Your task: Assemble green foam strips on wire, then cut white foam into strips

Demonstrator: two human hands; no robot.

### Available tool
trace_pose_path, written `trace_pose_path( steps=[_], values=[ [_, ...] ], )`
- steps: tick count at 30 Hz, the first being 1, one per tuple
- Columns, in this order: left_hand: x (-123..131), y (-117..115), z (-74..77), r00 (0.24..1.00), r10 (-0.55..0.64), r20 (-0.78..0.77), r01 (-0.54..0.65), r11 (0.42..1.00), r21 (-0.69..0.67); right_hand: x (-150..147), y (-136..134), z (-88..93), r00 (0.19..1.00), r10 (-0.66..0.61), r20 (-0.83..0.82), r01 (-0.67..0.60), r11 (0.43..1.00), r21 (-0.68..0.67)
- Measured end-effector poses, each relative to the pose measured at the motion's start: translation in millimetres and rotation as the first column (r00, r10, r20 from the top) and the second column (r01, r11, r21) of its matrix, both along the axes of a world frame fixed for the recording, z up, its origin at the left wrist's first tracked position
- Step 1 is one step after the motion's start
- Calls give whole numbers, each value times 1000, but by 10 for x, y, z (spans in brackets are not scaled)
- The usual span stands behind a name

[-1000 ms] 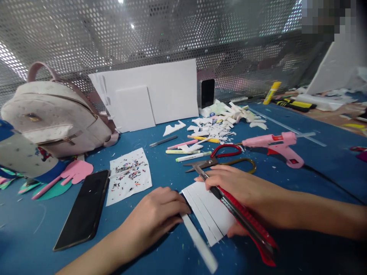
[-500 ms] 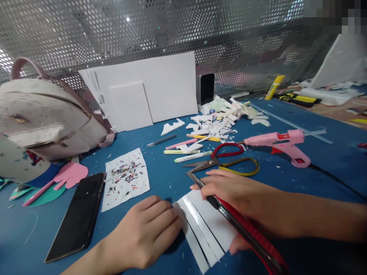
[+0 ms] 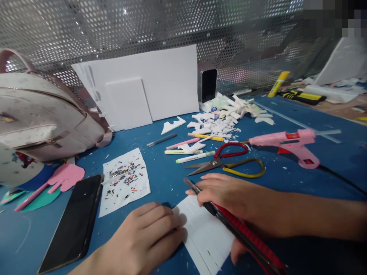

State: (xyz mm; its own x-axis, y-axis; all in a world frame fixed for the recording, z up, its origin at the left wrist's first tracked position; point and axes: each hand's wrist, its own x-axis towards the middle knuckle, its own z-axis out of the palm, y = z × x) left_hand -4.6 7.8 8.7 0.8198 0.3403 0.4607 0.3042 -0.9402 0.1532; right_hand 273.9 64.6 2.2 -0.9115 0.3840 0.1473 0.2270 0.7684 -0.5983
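A red-and-black utility knife (image 3: 243, 233) lies slantwise in my right hand (image 3: 229, 196), its blade end pointing away and to the left. Beneath the knife is a white board piece (image 3: 210, 235) with thin lines running along it near its left side. My right thumb sits by that piece's right edge. My left hand (image 3: 149, 233) has its fingers curled and pressed together against the left edge of the piece; its fingertips are partly hidden. Just beyond my right hand lie scissors (image 3: 213, 164) with one red and one yellow handle, blades slightly apart.
A pink glue gun (image 3: 295, 143) with a cord lies right of the scissors. Markers (image 3: 195, 157) and white scraps (image 3: 220, 124) are further back. Left are a paper sheet with bits (image 3: 124, 206), a phone (image 3: 70, 225) and a backpack (image 3: 46, 110). White boards (image 3: 172, 84) lean behind.
The wide dark gaps between the strips of the white piece have narrowed to thin lines. My left hand has shifted slightly right. My right hand still holds the knife.
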Motion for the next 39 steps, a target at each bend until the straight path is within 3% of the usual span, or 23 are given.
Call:
trace_pose_path(
  steps=[6, 9, 15, 17, 23, 30, 35, 39],
  values=[
    [-73, 23, -34, 998, -58, 23, 59, 994, -87, -71, 37, -52, 997, 45, -63, -46, 999, -8],
    [-82, 42, -51, 999, -52, -2, 52, 997, -51, -55, 44, -81, 992, 63, -111, -61, 998, 20],
    [-72, 98, -2, 927, -123, -354, 140, 990, 25, -7, 40, -67, 989, 88, -116, -78, 993, 89],
    [-71, 106, 8, 907, -132, -400, 153, 988, 22, -4, 40, -53, 990, 87, -114, -76, 992, 97],
    [-77, 114, 22, 905, -163, -394, 155, 987, -52, 1, 51, -4, 993, 81, -88, -73, 993, 90],
    [-88, 96, -15, 949, -163, -269, 123, 979, -159, -28, -25, 17, 999, 18, -49, -17, 1000, 13],
    [-75, 72, -58, 970, -129, -204, 92, 979, -184, -40, -77, -29, 995, -19, -95, 17, 1000, -21],
    [-61, 77, -43, 969, -135, -205, 96, 977, -188, -35, -89, -10, 999, -26, -40, 26, 1000, -7]
  ],
)
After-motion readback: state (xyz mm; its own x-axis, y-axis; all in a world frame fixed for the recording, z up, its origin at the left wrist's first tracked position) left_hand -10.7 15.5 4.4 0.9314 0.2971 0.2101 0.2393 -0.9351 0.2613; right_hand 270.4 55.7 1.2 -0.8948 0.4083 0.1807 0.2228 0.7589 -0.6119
